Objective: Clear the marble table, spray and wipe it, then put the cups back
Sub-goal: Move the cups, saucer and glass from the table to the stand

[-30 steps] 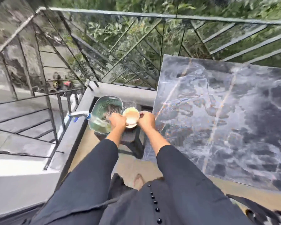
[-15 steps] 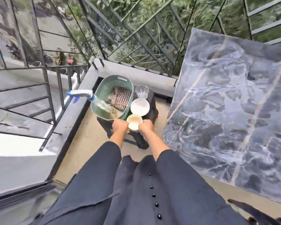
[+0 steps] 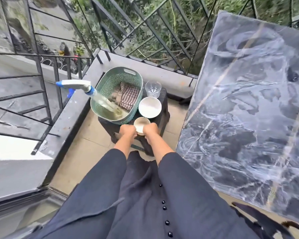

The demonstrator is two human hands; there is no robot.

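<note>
I hold a small cream cup (image 3: pixel 141 124) between both hands, above the near edge of a low dark stool (image 3: pixel 163 107). My left hand (image 3: pixel 127 132) grips its left side and my right hand (image 3: pixel 150 130) its right side. Behind it on the stool stand a white bowl (image 3: pixel 149 107) and a clear cut glass (image 3: pixel 153 89). A green basket (image 3: pixel 110 87) on the stool holds a checked cloth (image 3: pixel 129 98) and a spray bottle (image 3: pixel 79 85) leaning out over its left rim. The dark marble table (image 3: pixel 248 104) fills the right side, with nothing on it.
A black metal railing (image 3: pixel 145 31) runs behind the stool and along the left, above a grey concrete ledge (image 3: pixel 72 114). Tan floor tiles lie between the ledge and the table. My dark sleeves and buttoned garment fill the bottom of the view.
The view has tilted down and drawn back, so the stool, bowl and glass show in full. Both hands have kept hold of the cream cup over the stool.
</note>
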